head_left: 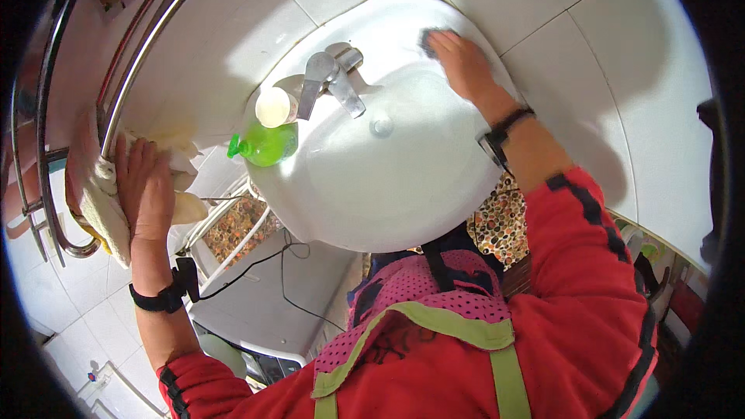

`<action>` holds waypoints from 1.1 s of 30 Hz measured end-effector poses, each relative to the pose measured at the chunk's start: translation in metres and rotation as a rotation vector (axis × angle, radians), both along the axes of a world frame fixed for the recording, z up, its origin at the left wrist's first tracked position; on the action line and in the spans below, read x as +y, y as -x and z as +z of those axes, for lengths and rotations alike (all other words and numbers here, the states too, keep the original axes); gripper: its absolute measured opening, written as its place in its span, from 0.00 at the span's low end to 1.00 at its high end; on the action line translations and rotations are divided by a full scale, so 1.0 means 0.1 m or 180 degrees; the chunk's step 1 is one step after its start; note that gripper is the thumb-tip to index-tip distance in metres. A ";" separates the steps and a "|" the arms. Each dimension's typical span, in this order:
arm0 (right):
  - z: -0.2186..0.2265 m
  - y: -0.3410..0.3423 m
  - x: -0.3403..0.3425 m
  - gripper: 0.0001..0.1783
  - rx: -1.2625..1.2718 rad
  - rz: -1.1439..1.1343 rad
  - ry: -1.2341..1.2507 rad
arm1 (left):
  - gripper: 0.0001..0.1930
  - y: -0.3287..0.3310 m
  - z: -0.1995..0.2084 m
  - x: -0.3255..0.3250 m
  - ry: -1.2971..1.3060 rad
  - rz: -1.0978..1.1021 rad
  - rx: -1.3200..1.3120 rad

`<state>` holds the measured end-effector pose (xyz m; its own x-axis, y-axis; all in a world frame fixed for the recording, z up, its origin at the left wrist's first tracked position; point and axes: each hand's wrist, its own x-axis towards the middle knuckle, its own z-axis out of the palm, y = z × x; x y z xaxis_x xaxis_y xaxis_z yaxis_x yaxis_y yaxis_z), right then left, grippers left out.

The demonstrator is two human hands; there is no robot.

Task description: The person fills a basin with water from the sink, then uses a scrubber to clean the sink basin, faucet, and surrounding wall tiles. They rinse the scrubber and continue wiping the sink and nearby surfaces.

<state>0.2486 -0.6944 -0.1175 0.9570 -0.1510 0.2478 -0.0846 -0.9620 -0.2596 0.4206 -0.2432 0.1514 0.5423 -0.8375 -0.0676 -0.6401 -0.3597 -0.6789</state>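
Note:
My right hand [463, 62] presses a dark grey scouring pad [427, 43] against the far right rim of the white washbasin [341, 186]; the fingers are closed over it. At the far left my left hand [145, 186] lies on a pale towel [105, 202] draped over a metal rail, its fingers stretched flat along the cloth. Between the two hands, a chrome tap [334, 81] stands on the basin's back ledge. Left of the tap are a white cup [273, 107] and a green bottle [268, 144] with a green cap, which lies tilted on the rim.
Curved metal rails [155, 31] run along the left wall. Tiled walls [574, 70] close in behind and right of the basin. Below its left side are a grey appliance [268, 295], a black cable [256, 269] and a white rack [225, 213]. Pebble-patterned flooring [500, 221] shows underneath.

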 end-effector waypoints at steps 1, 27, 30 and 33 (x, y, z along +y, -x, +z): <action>0.05 0.27 0.00 0.21 -0.0051 -0.0037 0.0339 | 0.11 -0.01 0.00 0.00 -0.0021 0.0062 0.0041; 0.13 -0.19 0.18 0.16 -0.0771 -0.0674 -0.1150 | 0.07 -0.03 -0.07 0.08 0.0224 -0.0093 0.0007; 0.02 -0.70 0.31 0.17 -0.1029 -0.0692 -0.0695 | 0.11 -0.02 -0.06 0.07 -0.0045 0.0169 -0.0073; -0.13 -1.09 0.67 0.19 -0.0637 -0.0555 -0.0755 | 0.11 -0.02 -0.05 0.06 -0.0007 0.0216 0.0037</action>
<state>0.3576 -0.6273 -0.1307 0.8478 -0.3836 0.3662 -0.1670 -0.8485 -0.5022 0.4223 -0.2369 0.1464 0.5969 -0.7987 -0.0759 -0.6222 -0.4011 -0.6723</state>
